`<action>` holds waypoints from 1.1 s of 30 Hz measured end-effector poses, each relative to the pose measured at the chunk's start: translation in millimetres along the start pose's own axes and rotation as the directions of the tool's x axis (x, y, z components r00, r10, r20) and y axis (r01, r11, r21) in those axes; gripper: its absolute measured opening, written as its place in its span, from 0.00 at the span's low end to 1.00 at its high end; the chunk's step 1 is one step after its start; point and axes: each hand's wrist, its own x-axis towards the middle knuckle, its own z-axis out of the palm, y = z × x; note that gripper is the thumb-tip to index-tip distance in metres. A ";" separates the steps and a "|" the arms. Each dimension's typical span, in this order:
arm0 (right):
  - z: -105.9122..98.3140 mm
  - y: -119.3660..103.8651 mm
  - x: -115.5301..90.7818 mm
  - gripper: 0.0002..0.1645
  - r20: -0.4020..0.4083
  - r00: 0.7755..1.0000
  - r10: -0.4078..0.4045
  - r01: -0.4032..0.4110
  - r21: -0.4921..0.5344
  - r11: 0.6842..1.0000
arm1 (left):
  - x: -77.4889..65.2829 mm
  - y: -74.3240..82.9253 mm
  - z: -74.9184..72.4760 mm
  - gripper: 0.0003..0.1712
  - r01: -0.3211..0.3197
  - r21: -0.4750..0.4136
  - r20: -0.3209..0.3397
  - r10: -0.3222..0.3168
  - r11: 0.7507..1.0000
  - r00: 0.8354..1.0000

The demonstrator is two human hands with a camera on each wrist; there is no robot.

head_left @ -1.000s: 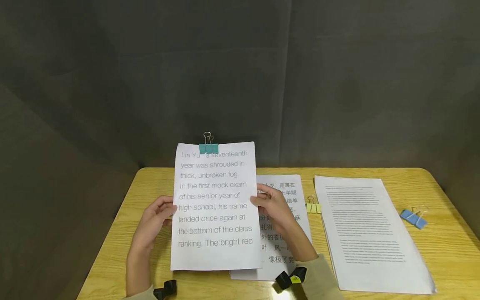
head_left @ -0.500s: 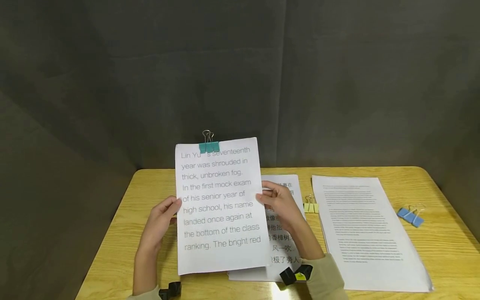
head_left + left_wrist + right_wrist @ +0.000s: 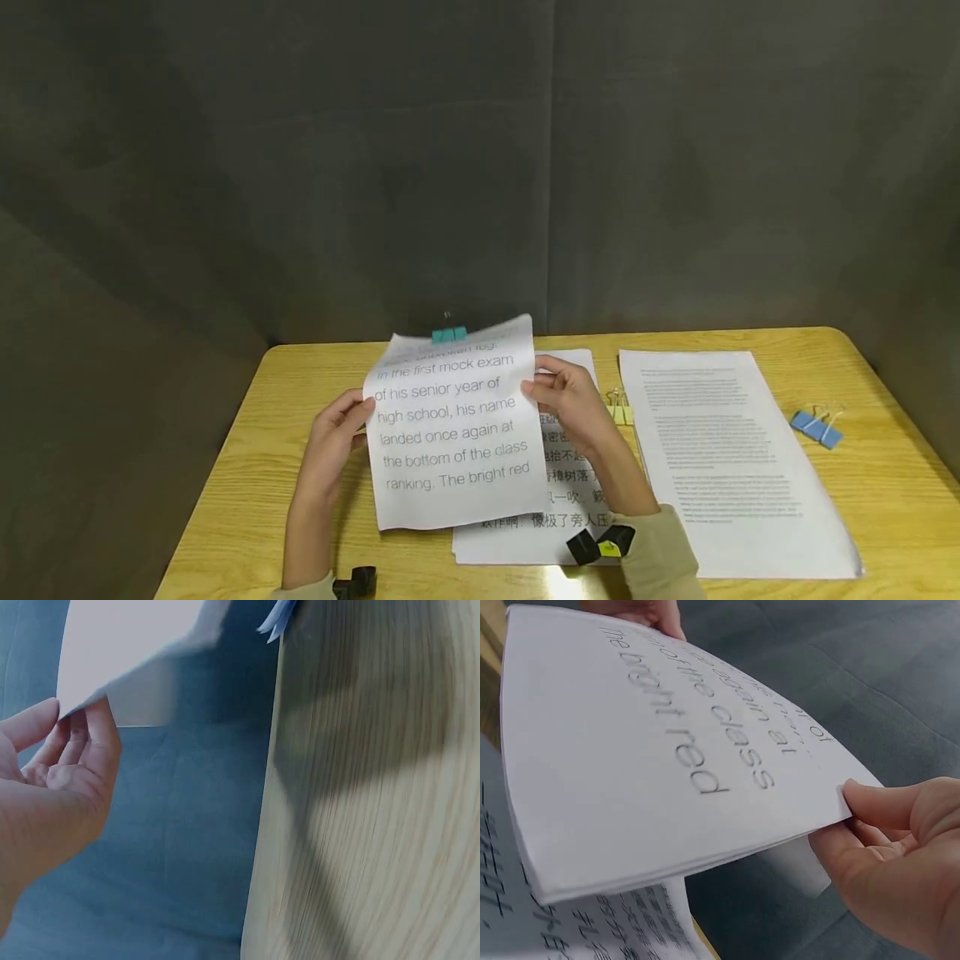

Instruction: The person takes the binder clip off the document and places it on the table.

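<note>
Held up above the table is a few-sheet stack of printed paper (image 3: pixel 453 450) with large English text, its top part bending backward. A teal binder clip (image 3: pixel 449 335) sits on its top edge. The left hand (image 3: pixel 335 437) pinches the left edge between thumb and fingers, also seen in the left wrist view. On the opposite edge the right hand (image 3: pixel 573 408) pinches the paper, thumb on the printed face and fingers behind, as the right wrist view shows. Below lies a stack of paper with Chinese text (image 3: pixel 510 546), partly hidden by the held sheets and the right arm.
A yellow binder clip (image 3: pixel 619 410) lies between the Chinese stack and a thick stack of small-print paper (image 3: pixel 738 467) on the right. Further right a blue binder clip (image 3: pixel 817 427) rests on the wooden table (image 3: pixel 247 500). A dark cloth (image 3: pixel 420 167) hangs behind.
The held paper has shifted slightly right, and its clipped top has bent back and down. Both hands have moved a little right with it, still pinching its edges.
</note>
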 end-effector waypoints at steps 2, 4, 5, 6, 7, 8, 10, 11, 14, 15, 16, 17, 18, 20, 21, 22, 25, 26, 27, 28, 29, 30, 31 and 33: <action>-3.3 -1.1 -0.4 0.23 -0.015 1.000 -0.017 0.016 -0.032 0.999 | 1.1 -1.0 5.6 0.16 0.008 -0.022 0.005 -0.008 1.000 1.000; -6.7 -3.4 -2.2 0.22 -0.014 0.999 -0.043 0.042 -0.066 0.997 | 0.5 1.3 10.9 0.18 0.004 -0.066 0.028 -0.002 0.998 1.000; -8.1 -5.1 -3.7 0.21 -0.005 0.998 -0.067 0.066 -0.076 0.995 | -0.3 4.0 13.3 0.18 -0.013 -0.093 0.041 0.017 0.996 0.999; -10.1 -6.8 -5.2 0.19 0.011 0.995 -0.097 0.098 -0.083 0.992 | -1.5 7.4 15.5 0.19 -0.034 -0.128 0.053 0.041 0.991 0.998; -11.7 -8.9 -7.0 0.18 0.033 0.991 -0.134 0.136 -0.088 0.987 | -3.1 11.3 17.4 0.19 -0.063 -0.160 0.065 0.074 0.985 0.995; -13.2 -11.3 -9.0 0.18 0.058 0.983 -0.172 0.176 -0.090 0.980 | -5.0 15.6 18.8 0.20 -0.090 -0.198 0.080 0.108 0.976 0.991; -15.8 -15.7 -12.4 0.18 0.115 0.965 -0.234 0.243 -0.075 0.967 | -8.2 22.9 21.3 0.22 -0.125 -0.257 0.112 0.158 0.958 0.981; -17.1 -17.1 -13.4 0.19 0.143 0.960 -0.243 0.254 -0.066 0.965 | -8.8 24.9 22.4 0.23 -0.129 -0.267 0.123 0.167 0.955 0.978; -20.3 -16.4 -12.5 0.20 0.175 0.969 -0.173 0.188 -0.072 0.980 | -7.0 24.3 26.1 0.23 -0.072 -0.236 0.130 0.105 0.969 0.986; -20.2 -15.4 -11.7 0.21 0.168 0.977 -0.133 0.149 -0.087 0.985 | -5.5 22.5 27.2 0.23 -0.042 -0.210 0.118 0.068 0.977 0.991; -19.5 -14.7 -11.0 0.22 0.149 0.984 -0.095 0.112 -0.110 0.988 | -3.9 20.4 28.5 0.22 -0.012 -0.187 0.105 0.032 0.982 0.994; -18.7 -13.1 -9.8 0.22 0.122 0.991 -0.060 0.076 -0.134 0.988 | -2.5 18.3 29.7 0.21 0.013 -0.169 0.088 0.002 0.986 0.996; -17.4 -11.8 -8.9 0.22 0.089 0.995 -0.038 0.051 -0.154 0.987 | -1.4 16.2 30.8 0.20 0.033 -0.155 0.072 -0.022 0.987 0.997; -14.1 -10.8 -7.9 0.21 0.023 0.999 -0.026 0.030 -0.196 0.980 | 0.3 12.6 32.7 0.20 0.051 -0.144 0.045 -0.045 0.988 0.998; -12.7 -10.6 -7.5 0.20 -0.006 1.000 -0.028 0.026 -0.211 0.977 | 0.7 11.4 33.5 0.19 0.053 -0.143 0.039 -0.047 0.988 0.998; -11.6 -10.6 -7.1 0.19 -0.032 0.999 -0.030 0.022 -0.225 0.974 | 0.9 10.6 34.3 0.19 0.052 -0.148 0.040 -0.047 0.988 0.998; -10.4 -10.8 -6.0 0.17 -0.093 0.995 -0.038 0.012 -0.268 0.963 | 1.3 10.1 36.0 0.19 0.038 -0.164 0.049 -0.030 0.986 0.998; -10.4 -11.0 -5.7 0.16 -0.109 0.993 -0.037 0.005 -0.282 0.959 | 1.3 10.2 36.5 0.19 0.036 -0.169 0.053 -0.028 0.985 0.998; -10.5 -11.3 -5.5 0.16 -0.122 0.992 -0.036 -0.002 -0.295 0.956 | 1.2 10.5 36.8 0.19 0.037 -0.173 0.058 -0.027 0.984 0.998; -10.7 -11.8 -5.6 0.16 -0.130 0.991 -0.035 -0.006 -0.306 0.952 | 1.4 10.6 37.2 0.20 0.038 -0.175 0.061 -0.027 0.984 0.998; -10.8 -12.5 -5.8 0.15 -0.136 0.990 -0.035 -0.010 -0.318 0.948 | 1.6 10.6 37.5 0.20 0.037 -0.177 0.063 -0.026 0.984 0.998; -11.1 -13.3 -6.2 0.15 -0.136 0.990 -0.031 -0.015 -0.326 0.945 | 1.8 10.4 37.7 0.20 0.039 -0.178 0.064 -0.028 0.983 0.998; -11.2 -14.0 -6.9 0.15 -0.133 0.991 -0.027 -0.019 -0.334 0.942 | 2.0 9.9 37.7 0.19 0.045 -0.181 0.062 -0.034 0.983 0.997; -12.4 -15.3 -9.2 0.15 -0.129 0.991 -0.018 -0.028 -0.346 0.938 | 2.6 8.6 38.2 0.19 0.054 -0.187 0.066 -0.042 0.981 0.997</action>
